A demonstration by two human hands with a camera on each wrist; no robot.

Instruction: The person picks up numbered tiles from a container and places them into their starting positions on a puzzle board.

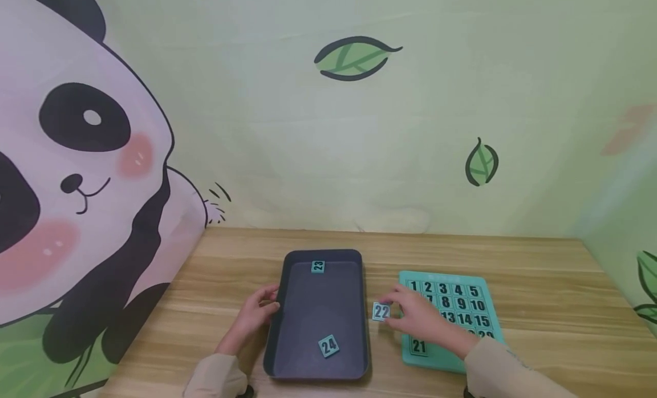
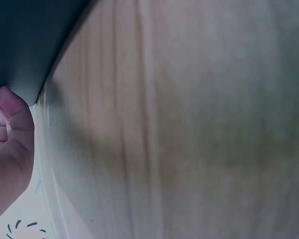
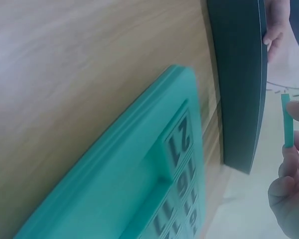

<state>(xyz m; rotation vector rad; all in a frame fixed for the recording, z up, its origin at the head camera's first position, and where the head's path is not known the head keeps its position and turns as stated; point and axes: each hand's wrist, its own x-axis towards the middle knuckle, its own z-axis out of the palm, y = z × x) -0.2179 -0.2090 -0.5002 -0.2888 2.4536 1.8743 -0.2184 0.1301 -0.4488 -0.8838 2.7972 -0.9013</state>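
My right hand (image 1: 418, 315) pinches a teal number tile marked 22 (image 1: 381, 311) by its edge between thumb and fingers. That tile is in the gap between the dark tray (image 1: 341, 307) and the teal number board (image 1: 446, 361). In the right wrist view the tile (image 3: 287, 122) shows edge-on. Loosely bent fingers of my left hand (image 1: 251, 315) touch the tray's left side. Inside the tray, tile 24 (image 1: 328, 346) lies askew near the front and tile 23 (image 1: 318, 266) lies turned sideways at the back.
Rows of numbered tiles fill much of the board, with tile 21 (image 1: 418, 346) at its front left and a recess beside it. My right forearm covers part of the board. Tray and board stand on a wooden table (image 1: 554, 307), backed by a panda-printed wall (image 1: 267, 130).
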